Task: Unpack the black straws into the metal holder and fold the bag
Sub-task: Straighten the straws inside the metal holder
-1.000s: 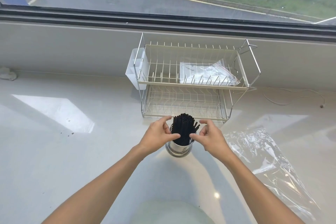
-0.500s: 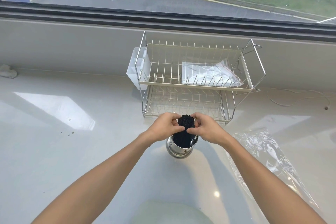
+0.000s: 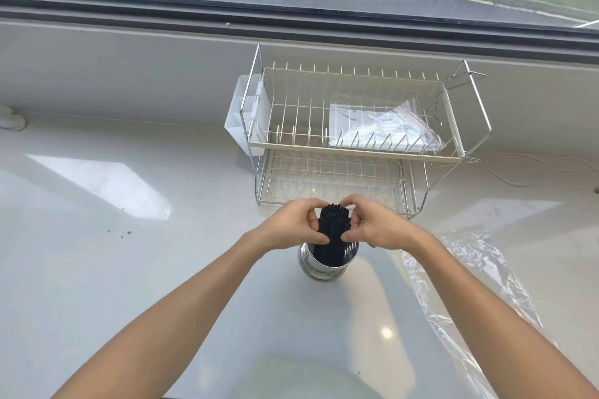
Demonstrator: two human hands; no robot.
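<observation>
Both hands, left hand (image 3: 293, 226) and right hand (image 3: 377, 225), clasp the black straws (image 3: 334, 227) (tight, upright bundle) in the metal holder (image 3: 327, 264).

Two hands were in view, the left hand (image 3: 293, 227) and the right hand (image 3: 377, 226). One metal holder (image 3: 327, 261) stood on the one bench (image 3: 129, 269). It held one bundle of black straws (image 3: 334, 230), too many and too tightly packed to count. One clear bag (image 3: 479, 295) lay to the right. Farther off stood one dish rack (image 3: 356, 139) of two tiers, with one white plastic caddy (image 3: 246, 113) on its left side and one packet (image 3: 379, 129) on its upper tier.
</observation>
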